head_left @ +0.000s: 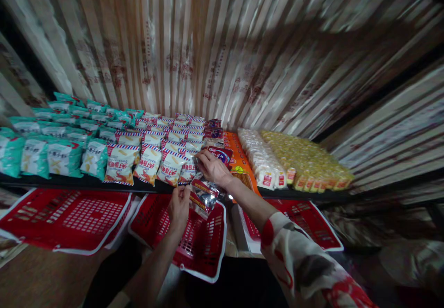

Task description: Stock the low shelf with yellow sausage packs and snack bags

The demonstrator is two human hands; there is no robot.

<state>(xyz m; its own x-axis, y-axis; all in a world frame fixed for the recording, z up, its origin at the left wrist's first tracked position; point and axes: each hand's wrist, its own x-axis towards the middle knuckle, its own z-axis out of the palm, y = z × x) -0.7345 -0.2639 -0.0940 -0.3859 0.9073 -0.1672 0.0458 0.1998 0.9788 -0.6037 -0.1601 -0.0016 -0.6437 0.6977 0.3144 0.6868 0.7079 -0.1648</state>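
Observation:
My left hand [179,205] is above the middle red basket, its fingers closed on the edge of a dark red packet [204,198] with a clear, shiny part. That packet lies tilted over the shelf's front edge. Higher up, my right hand [212,167] reaches over the shelf with its fingers curled beside a striped white snack bag [189,171]. What its fingertips grip, if anything, is hidden. Behind this hand are more dark red packets [222,154]. An orange packet [239,155] lies just to the right.
Teal snack bags [64,157] fill the shelf's left part. White packs [262,157] and yellow packs [305,160] stand in rows at right. Red baskets hang below: left [93,213], middle [211,252], right [312,215]. A curtain-like sheet [173,44] backs the shelf.

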